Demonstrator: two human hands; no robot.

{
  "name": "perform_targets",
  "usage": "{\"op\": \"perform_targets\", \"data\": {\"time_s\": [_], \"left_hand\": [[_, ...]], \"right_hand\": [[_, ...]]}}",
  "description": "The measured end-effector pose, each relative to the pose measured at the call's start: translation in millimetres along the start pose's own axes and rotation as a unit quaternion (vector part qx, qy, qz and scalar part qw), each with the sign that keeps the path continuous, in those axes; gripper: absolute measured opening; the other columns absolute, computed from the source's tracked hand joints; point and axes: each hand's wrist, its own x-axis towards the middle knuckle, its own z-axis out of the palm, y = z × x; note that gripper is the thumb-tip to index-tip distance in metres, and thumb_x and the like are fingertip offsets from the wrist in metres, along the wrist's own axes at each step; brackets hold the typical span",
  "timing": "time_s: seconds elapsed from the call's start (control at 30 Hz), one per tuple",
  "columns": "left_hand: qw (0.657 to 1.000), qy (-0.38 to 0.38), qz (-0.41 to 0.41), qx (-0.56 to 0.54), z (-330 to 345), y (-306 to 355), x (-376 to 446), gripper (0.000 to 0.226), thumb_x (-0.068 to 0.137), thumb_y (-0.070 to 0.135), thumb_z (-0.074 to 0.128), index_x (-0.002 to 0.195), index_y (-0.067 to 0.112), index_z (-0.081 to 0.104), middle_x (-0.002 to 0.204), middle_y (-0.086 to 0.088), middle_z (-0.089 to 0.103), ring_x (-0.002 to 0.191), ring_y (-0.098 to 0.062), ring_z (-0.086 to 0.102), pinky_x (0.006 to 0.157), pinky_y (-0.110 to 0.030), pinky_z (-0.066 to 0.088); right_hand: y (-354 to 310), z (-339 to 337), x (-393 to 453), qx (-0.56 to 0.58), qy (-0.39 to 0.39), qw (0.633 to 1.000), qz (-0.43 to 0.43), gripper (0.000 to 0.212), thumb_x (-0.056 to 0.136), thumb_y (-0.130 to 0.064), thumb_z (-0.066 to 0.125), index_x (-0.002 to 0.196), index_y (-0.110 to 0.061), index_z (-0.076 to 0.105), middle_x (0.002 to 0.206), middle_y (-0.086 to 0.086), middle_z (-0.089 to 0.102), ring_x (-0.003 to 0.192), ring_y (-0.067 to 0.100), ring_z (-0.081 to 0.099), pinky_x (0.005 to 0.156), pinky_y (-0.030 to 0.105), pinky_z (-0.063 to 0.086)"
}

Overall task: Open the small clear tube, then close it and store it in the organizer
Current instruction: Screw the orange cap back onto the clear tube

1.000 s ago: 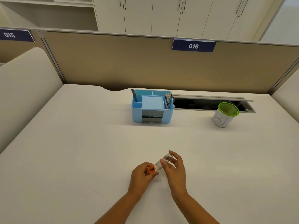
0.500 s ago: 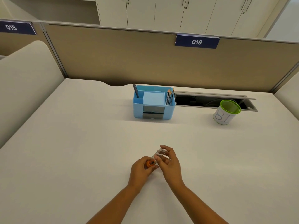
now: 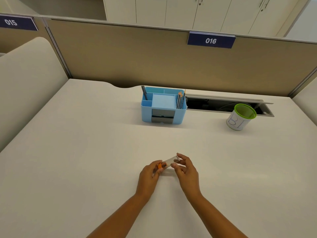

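A small clear tube [image 3: 169,161] with an orange cap [image 3: 159,166] is held just above the white desk, tilted up to the right. My left hand [image 3: 148,176] pinches the orange cap end. My right hand [image 3: 186,170] holds the tube's clear far end with thumb and fingertips. The cap sits against the tube's end; whether it is fully seated I cannot tell. The light blue organizer [image 3: 147,114] stands at the back of the desk, well beyond both hands, with pencils, a pen and a blue note block in its compartments.
A white cup with a green rim [image 3: 241,117] stands at the back right beside an open cable slot [image 3: 223,104] in the desk. A tan partition with a "016" sign closes off the far edge. Padded dividers flank both sides.
The tube has turned from a steep tilt to a flatter one between my hands. Both hands stay on it, shifted slightly nearer the organizer in the view as the camera tipped.
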Motion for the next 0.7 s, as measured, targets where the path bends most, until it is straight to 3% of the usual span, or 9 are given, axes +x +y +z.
{"op": "perform_targets", "data": {"time_s": [0.17, 0.3, 0.5, 0.63, 0.7], "left_hand": [[1.000, 0.021, 0.002, -0.019, 3, 3, 0, 0.029, 0.089, 0.013, 0.053, 0.115, 0.022, 0.057, 0.112, 0.005, 0.060, 0.102, -0.010, 0.053, 0.085, -0.009, 0.040], [0.992, 0.059, -0.041, -0.103, 3, 21, 7, 0.023, 0.089, 0.015, 0.053, 0.110, 0.018, 0.061, 0.107, 0.005, 0.062, 0.101, -0.011, 0.056, 0.079, -0.001, 0.041], [0.972, 0.101, -0.087, -0.195, 5, 42, 20, 0.012, 0.088, 0.015, 0.054, 0.093, 0.022, 0.062, 0.092, -0.007, 0.067, 0.089, -0.020, 0.062, 0.085, -0.033, 0.052], [0.952, 0.103, -0.115, -0.265, 1, 47, 21, 0.013, 0.089, 0.012, 0.053, 0.099, 0.018, 0.060, 0.095, -0.014, 0.067, 0.091, -0.025, 0.064, 0.071, -0.019, 0.055], [0.938, 0.095, -0.141, -0.303, -1, 49, 20, 0.019, 0.088, 0.011, 0.054, 0.107, 0.014, 0.058, 0.098, -0.015, 0.066, 0.091, -0.026, 0.065, 0.076, -0.025, 0.054]], "right_hand": [[-1, -7, -1, -0.035, 0.017, 0.999, 0.005, 0.025, 0.083, -0.023, 0.066, 0.104, -0.028, 0.054, 0.096, -0.005, 0.063, 0.082, 0.004, 0.062, 0.063, 0.001, 0.046], [2, -6, -6, -0.057, 0.017, 0.998, 0.015, 0.020, 0.079, -0.028, 0.070, 0.094, -0.023, 0.058, 0.090, -0.002, 0.064, 0.074, 0.008, 0.061, 0.058, 0.006, 0.047], [-1, 5, -14, -0.027, 0.017, 0.999, 0.035, 0.016, 0.075, -0.033, 0.073, 0.081, -0.028, 0.059, 0.077, -0.002, 0.066, 0.068, 0.013, 0.058, 0.058, 0.013, 0.048], [-8, 7, -16, -0.019, 0.019, 0.999, 0.042, 0.016, 0.075, -0.033, 0.073, 0.079, -0.029, 0.058, 0.075, -0.003, 0.065, 0.067, 0.014, 0.058, 0.060, 0.017, 0.049], [-12, 6, -18, -0.033, 0.014, 0.999, 0.030, 0.017, 0.076, -0.030, 0.073, 0.079, -0.028, 0.056, 0.074, -0.005, 0.063, 0.064, 0.011, 0.054, 0.056, 0.012, 0.047]]}}
